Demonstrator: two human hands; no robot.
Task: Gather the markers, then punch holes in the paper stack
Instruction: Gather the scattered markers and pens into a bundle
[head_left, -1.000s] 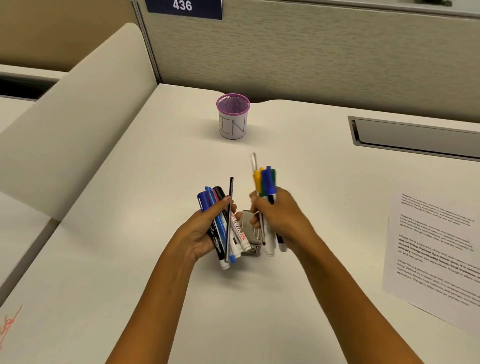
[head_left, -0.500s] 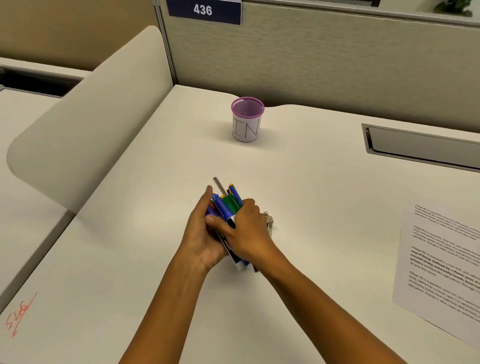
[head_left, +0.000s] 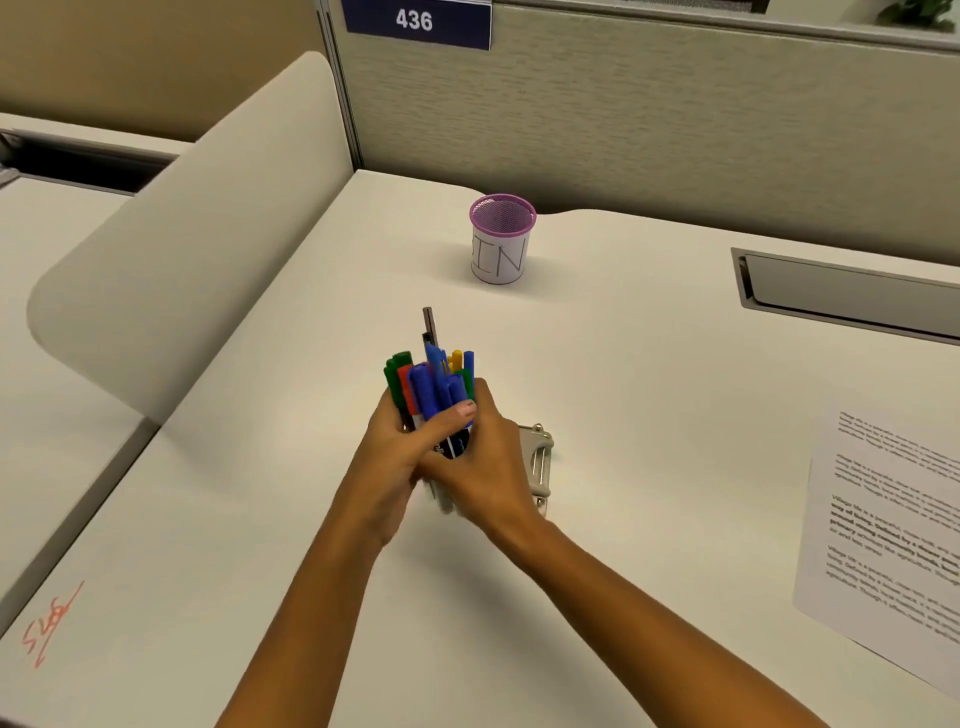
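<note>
Markers (head_left: 431, 384) with green, red, blue and yellow caps stand as one upright bundle over the middle of the desk (head_left: 260, 519). Your left hand (head_left: 392, 457) wraps them from the left, thumb across the near side. Your right hand (head_left: 485, 467) curls round them from the right. Squeeze evenly and level the ends so none slips, minding the thin one poking up. A hole punch (head_left: 540, 462) lies just right of your hands, with the purple cup (head_left: 501, 244) beyond.

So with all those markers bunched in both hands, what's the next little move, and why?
Probably carry the markers forward and drop them into the purple mesh cup. The left hand and right hand grip them as one bundle, and the cup stands open beyond them.
</note>
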